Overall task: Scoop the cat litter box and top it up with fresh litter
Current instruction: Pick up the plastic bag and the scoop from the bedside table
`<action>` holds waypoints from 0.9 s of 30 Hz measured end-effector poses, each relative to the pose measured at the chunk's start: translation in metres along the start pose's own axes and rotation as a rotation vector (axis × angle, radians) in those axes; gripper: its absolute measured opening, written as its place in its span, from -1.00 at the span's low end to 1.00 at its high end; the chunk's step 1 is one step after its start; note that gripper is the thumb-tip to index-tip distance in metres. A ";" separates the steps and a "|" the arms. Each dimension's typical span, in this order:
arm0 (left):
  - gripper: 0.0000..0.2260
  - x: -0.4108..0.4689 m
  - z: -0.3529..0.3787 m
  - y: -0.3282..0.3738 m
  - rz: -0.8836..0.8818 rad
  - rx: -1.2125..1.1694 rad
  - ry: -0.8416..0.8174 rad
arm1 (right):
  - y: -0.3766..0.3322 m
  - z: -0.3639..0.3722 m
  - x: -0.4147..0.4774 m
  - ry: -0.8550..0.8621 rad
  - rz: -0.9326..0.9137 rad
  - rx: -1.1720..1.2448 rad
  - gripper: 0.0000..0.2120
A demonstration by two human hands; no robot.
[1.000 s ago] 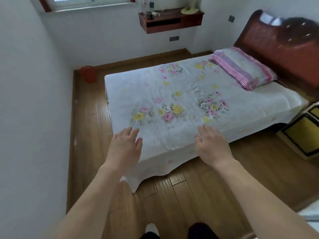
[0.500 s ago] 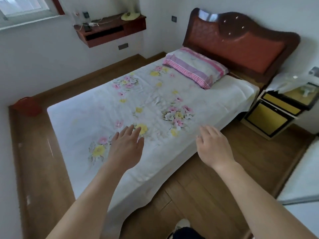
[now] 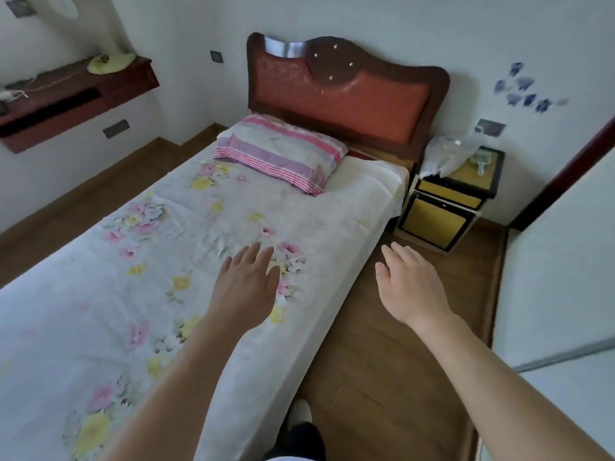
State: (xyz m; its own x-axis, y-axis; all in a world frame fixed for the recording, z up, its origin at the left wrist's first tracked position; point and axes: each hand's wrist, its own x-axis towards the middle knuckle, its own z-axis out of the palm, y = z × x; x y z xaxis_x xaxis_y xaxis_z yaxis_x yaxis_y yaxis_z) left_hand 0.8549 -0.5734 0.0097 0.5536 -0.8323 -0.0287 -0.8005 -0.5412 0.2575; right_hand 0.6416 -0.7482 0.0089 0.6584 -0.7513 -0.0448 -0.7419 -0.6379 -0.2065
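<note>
While fingers [image 3: 401, 256] hover spread, scoop [image 3: 481, 160] far on nightstand [image 3: 432, 218].

A bed [image 3: 83, 294] with a flowered sheet fills the left and centre, a striped pillow [image 3: 283, 154] near its red headboard [image 3: 349, 98]. Yellow nightstand [image 3: 439, 217] at right centre; wall shelf [image 3: 66, 104] at upper left.

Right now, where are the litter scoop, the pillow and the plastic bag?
litter scoop [image 3: 481, 159]: head view, on its slotted blade.
pillow [image 3: 283, 151]: head view, middle of its striped top.
plastic bag [image 3: 444, 158]: head view, on its crumpled middle.
</note>
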 end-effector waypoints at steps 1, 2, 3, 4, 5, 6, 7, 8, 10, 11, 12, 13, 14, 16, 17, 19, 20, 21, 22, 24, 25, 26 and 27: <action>-0.55 0.022 0.002 0.002 0.029 -0.001 -0.006 | 0.004 -0.001 0.012 0.013 0.034 0.002 -0.53; -0.55 0.042 0.005 0.005 0.057 -0.007 -0.018 | 0.008 -0.002 0.023 0.024 0.067 0.003 -0.54; -0.55 0.063 0.006 0.009 0.085 -0.015 -0.029 | 0.012 -0.003 0.034 0.032 0.102 0.005 -0.54; -0.54 0.082 0.006 0.013 0.109 -0.025 -0.043 | 0.017 -0.005 0.044 0.035 0.137 0.007 -0.54; -0.55 0.100 0.007 0.019 0.133 -0.031 -0.058 | 0.022 -0.006 0.054 0.038 0.171 0.010 -0.53; -0.55 0.117 0.007 0.025 0.158 -0.030 -0.072 | 0.028 -0.008 0.063 0.040 0.204 0.015 -0.52; -0.55 0.134 0.008 0.032 0.186 -0.024 -0.083 | 0.036 -0.009 0.072 0.043 0.237 0.022 -0.51; -0.55 0.150 0.008 0.039 0.214 -0.017 -0.095 | 0.044 -0.011 0.080 0.047 0.268 0.029 -0.51; -0.55 0.182 0.011 0.057 0.262 -0.004 -0.116 | 0.061 -0.014 0.094 0.052 0.324 0.033 -0.51; -0.55 0.197 0.013 0.067 0.286 0.001 -0.124 | 0.071 -0.015 0.101 0.055 0.350 0.030 -0.50; -0.55 0.213 0.016 0.077 0.309 0.002 -0.132 | 0.082 -0.016 0.109 0.056 0.372 0.026 -0.50; -0.54 0.228 0.020 0.088 0.332 0.004 -0.137 | 0.093 -0.017 0.116 0.056 0.392 0.024 -0.50; -0.55 0.244 0.026 0.099 0.354 0.006 -0.142 | 0.106 -0.017 0.125 0.055 0.412 0.023 -0.50; -0.55 0.275 0.037 0.122 0.386 0.016 -0.146 | 0.131 -0.018 0.142 0.058 0.439 0.011 -0.50; -0.55 0.291 0.043 0.135 0.398 0.021 -0.149 | 0.146 -0.019 0.152 0.064 0.448 -0.001 -0.50; -0.56 0.321 0.054 0.163 0.417 0.031 -0.153 | 0.176 -0.022 0.172 0.066 0.464 -0.025 -0.50; -0.56 0.336 0.058 0.177 0.428 0.034 -0.156 | 0.192 -0.025 0.183 0.062 0.476 -0.031 -0.50; -0.56 0.350 0.061 0.191 0.432 0.033 -0.164 | 0.206 -0.029 0.195 0.055 0.486 -0.034 -0.50; -0.56 0.364 0.064 0.204 0.426 0.029 -0.171 | 0.219 -0.033 0.205 0.043 0.491 -0.036 -0.50; -0.56 0.390 0.067 0.226 0.408 0.019 -0.169 | 0.243 -0.040 0.227 0.023 0.481 -0.047 -0.50; -0.56 0.403 0.067 0.236 0.400 0.017 -0.170 | 0.254 -0.044 0.239 0.016 0.471 -0.054 -0.50; -0.56 0.415 0.067 0.245 0.394 0.015 -0.176 | 0.265 -0.049 0.252 0.008 0.465 -0.059 -0.50; -0.56 0.428 0.067 0.253 0.390 0.015 -0.182 | 0.274 -0.053 0.266 0.002 0.462 -0.062 -0.50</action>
State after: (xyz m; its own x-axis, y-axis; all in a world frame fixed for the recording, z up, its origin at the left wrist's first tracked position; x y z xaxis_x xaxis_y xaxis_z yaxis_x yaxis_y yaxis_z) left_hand 0.8745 -1.0745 -0.0020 0.1600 -0.9818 -0.1019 -0.9459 -0.1820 0.2686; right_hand 0.6064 -1.1317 -0.0079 0.2574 -0.9592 -0.1169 -0.9635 -0.2456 -0.1068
